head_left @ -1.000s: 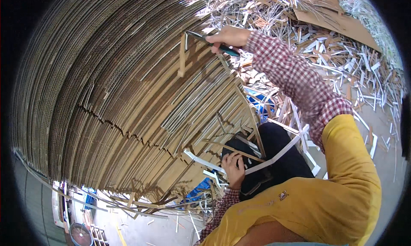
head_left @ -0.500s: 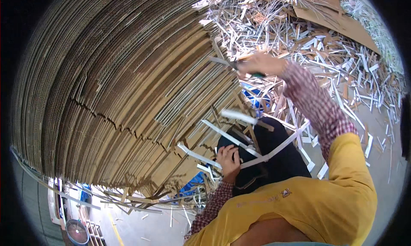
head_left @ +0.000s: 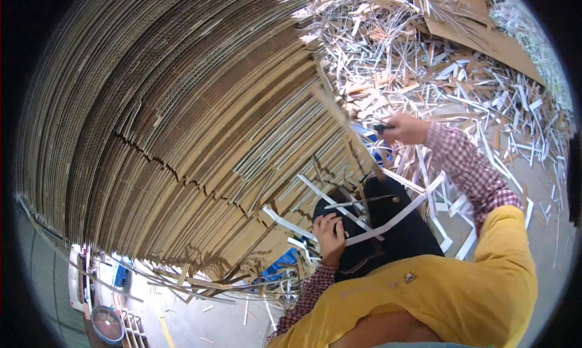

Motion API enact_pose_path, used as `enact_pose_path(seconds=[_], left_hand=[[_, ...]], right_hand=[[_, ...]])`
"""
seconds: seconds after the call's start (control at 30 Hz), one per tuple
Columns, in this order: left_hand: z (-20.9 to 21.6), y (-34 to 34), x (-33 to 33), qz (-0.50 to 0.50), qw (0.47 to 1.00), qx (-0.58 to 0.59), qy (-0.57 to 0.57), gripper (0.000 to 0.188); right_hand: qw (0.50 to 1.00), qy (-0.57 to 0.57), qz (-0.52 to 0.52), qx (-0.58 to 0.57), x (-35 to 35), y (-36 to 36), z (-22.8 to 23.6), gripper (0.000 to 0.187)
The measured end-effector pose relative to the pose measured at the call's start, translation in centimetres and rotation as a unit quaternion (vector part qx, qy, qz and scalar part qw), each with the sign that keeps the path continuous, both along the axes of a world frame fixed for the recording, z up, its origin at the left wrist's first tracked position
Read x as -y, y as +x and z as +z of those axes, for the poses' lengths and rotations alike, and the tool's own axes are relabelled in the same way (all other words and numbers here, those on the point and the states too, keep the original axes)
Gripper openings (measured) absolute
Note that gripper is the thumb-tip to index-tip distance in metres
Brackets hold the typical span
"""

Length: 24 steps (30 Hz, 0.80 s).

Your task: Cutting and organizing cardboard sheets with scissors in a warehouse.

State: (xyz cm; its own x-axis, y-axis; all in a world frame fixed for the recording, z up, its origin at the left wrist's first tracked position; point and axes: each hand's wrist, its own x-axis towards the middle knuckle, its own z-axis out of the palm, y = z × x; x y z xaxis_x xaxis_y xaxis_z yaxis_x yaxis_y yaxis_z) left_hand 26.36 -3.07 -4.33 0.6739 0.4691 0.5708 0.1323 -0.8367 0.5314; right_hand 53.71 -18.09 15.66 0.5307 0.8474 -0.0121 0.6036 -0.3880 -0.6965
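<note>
A tall stack of corrugated cardboard sheets (head_left: 200, 117) fills the left and middle, its cut edges facing me. Beyond its right side, my right hand (head_left: 405, 130) is closed round the dark handle of a knife (head_left: 381, 128); the blade cannot be made out now. My left hand (head_left: 330, 234) rests on my black-trousered knee, fingers slightly bent and apart. Across my lap lie a long white cardboard strip (head_left: 397, 219) and a thin brown strip (head_left: 373, 200). Another white strip (head_left: 330, 196) slants between the stack and my knees.
Heaps of cardboard offcuts (head_left: 388, 51) cover the floor at the far right. A large brown sheet (head_left: 485, 42) lies among them. Blue material (head_left: 282, 260) shows under the stack's near corner. A round fan (head_left: 108, 324) stands at the lower left.
My right hand has come nearer to me and slightly right with the knife. A blurred white strip has left the air above my knees, and a thin brown strip now lies there.
</note>
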Motion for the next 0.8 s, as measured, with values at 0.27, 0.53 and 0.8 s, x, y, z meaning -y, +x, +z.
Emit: enact_pose_path(seconds=[0.27, 0.53, 0.8], left_hand=[[-0.1, 0.6, 1.0, -0.013, 1.0, -0.01, 0.012, 0.01], [0.1, -0.2, 0.4, 0.001, 1.0, -0.003, -0.004, 0.012], [-0.3, 0.2, 0.5, -0.007, 1.0, -0.014, -0.01, 0.012]], right_hand=[[0.967, 0.213, 0.12, 0.071, -6.7, 2.2, 10.6, 0.045], [0.986, 0.149, 0.078, 0.01, -9.8, 3.3, 16.5, 0.049], [0.937, 0.331, 0.059, -0.093, -11.5, -0.5, 11.5, 0.037]])
